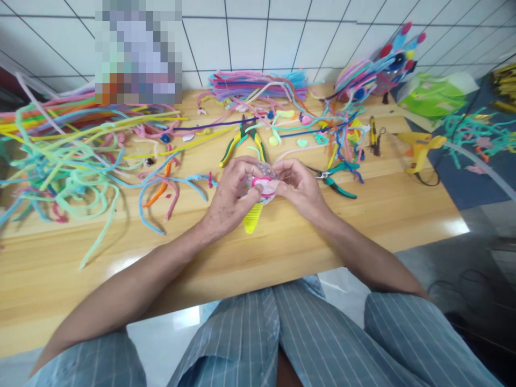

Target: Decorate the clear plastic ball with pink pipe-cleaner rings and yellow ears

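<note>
Between both hands, above the front middle of the table, is a small whitish, see-through patterned piece with a pink edge [264, 185]; I cannot make out its kind. My left hand [234, 191] grips its left side, thumb pressed on the front. From the right, the thumb and fingers of my right hand [298, 185] pinch it. A yellow ribbed strip [252, 219] hangs below, and whether it is joined to the piece is hidden. Just behind the hands lie yellow-and-green pliers [229, 148], handles spread. Teal-handled cutters [336, 183] rest right of my right hand.
Tangled pipe cleaners [88, 188] cover the left side. A pipe cleaner bundle [258, 86] lies by the tiled wall. To the right are a yellow glue gun [421, 148], a utility knife [374, 137], a green packet [435, 94] and a colourful pipe cleaner figure [363, 75].
</note>
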A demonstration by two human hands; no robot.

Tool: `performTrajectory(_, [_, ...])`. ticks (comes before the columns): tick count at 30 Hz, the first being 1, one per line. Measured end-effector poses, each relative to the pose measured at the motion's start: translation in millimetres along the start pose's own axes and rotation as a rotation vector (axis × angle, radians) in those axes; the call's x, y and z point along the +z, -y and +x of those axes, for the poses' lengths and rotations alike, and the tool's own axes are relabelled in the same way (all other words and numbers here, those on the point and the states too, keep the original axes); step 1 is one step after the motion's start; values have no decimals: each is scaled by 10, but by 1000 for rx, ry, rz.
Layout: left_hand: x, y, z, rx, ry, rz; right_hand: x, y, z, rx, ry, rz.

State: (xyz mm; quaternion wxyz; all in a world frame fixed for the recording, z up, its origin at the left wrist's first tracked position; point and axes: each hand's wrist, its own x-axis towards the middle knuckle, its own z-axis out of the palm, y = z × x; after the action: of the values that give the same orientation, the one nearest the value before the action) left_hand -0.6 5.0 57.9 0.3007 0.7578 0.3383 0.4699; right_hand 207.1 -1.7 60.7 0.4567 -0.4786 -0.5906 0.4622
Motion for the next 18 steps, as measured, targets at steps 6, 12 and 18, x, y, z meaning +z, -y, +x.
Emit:
performTrajectory(6, [-3, 11, 4, 5, -5, -11, -8, 0, -26, -33, 14, -17])
performTrajectory(12, [7, 2, -15, -27, -14, -1, 23, -33, -43, -75, -29, -175])
performTrajectory(18, [5, 10, 3, -58, -31, 2, -8, -49, -11, 3, 19, 26])
